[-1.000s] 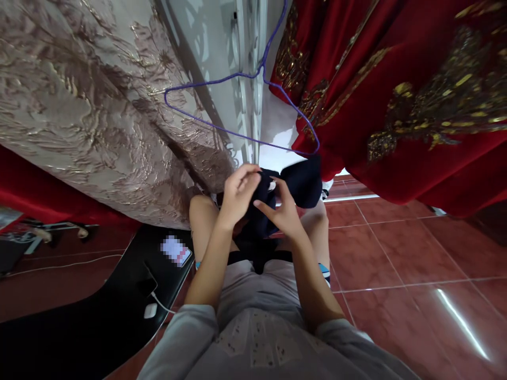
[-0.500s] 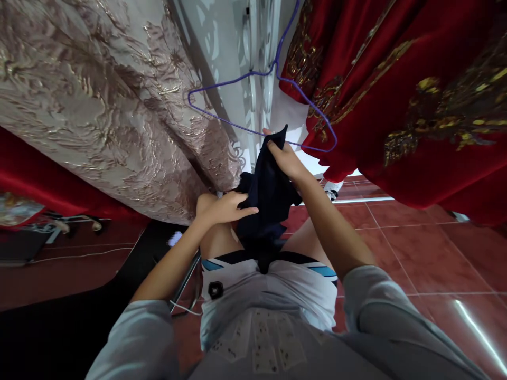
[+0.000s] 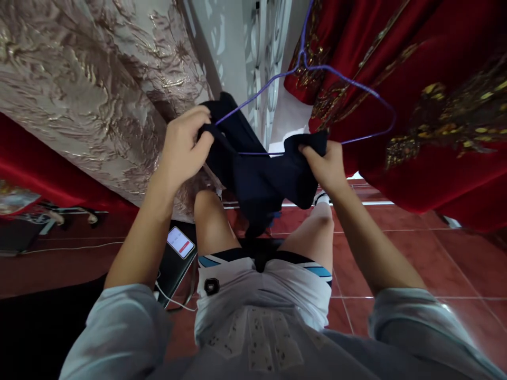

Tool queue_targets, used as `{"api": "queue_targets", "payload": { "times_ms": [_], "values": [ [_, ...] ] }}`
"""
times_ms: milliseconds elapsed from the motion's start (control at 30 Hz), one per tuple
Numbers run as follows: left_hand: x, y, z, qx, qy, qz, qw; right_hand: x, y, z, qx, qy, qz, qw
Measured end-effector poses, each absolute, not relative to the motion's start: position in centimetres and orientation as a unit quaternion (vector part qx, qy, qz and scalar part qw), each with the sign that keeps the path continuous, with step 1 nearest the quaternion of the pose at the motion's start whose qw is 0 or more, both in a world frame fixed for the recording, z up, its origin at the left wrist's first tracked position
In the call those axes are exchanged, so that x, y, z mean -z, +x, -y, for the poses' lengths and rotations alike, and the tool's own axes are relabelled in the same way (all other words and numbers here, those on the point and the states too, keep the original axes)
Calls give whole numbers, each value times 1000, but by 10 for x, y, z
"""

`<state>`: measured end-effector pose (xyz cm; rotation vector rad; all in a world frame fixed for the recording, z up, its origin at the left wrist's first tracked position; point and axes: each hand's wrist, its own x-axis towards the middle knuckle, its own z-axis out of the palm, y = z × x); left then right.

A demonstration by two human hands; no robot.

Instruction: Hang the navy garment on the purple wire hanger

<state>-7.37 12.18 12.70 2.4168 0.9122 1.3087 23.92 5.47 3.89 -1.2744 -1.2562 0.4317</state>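
Left hand: clenched on dark garment, left end.
Right hand: clenched on right end.
Purple hanger: threaded through garment.

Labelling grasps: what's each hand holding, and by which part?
Both hold the dark navy garment: left hand its left top edge, right hand its right top edge.

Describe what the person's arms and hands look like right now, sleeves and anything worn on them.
Both forearms are bare. The left hand and right hand are ungloved, with no rings, watch or bracelet visible. Loose pale grey sleeves end near the elbows; no markings show on them.
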Motion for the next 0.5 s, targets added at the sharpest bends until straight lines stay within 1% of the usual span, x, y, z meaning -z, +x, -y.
{"api": "queue_targets", "payload": {
  "times_ms": [67, 100, 167, 233, 267, 300, 367, 433, 467, 500],
  "values": [
    [-133, -57, -125, -462, 814, -303, 181, -39, 235, -45, -207, -536, 574, 583],
    [-134, -51, -127, -460, 811, -297, 204, -41, 236, -39, -188, -524, 593, 582],
    [-133, -46, -133, -447, 818, -286, 224, -49, 251, -28, -71, -495, 607, 618],
    [-131, -49, -139, -436, 828, -282, 212, -61, 277, -19, 69, -473, 557, 679],
    [-130, -52, -142, -436, 830, -284, 200, -69, 293, -16, 97, -477, 525, 698],
    [-130, -56, -145, -438, 832, -286, 185, -76, 309, -13, 75, -496, 510, 699],
    [-130, -63, -152, -445, 837, -288, 137, -91, 336, -11, -60, -548, 521, 652],
    [-130, -67, -161, -463, 834, -290, 74, -104, 353, -12, -192, -567, 531, 600],
    [-131, -67, -165, -471, 830, -293, 54, -109, 356, -13, -219, -566, 526, 596],
    [-131, -66, -170, -476, 827, -295, 50, -113, 356, -16, -219, -563, 518, 606]
  ]
}}
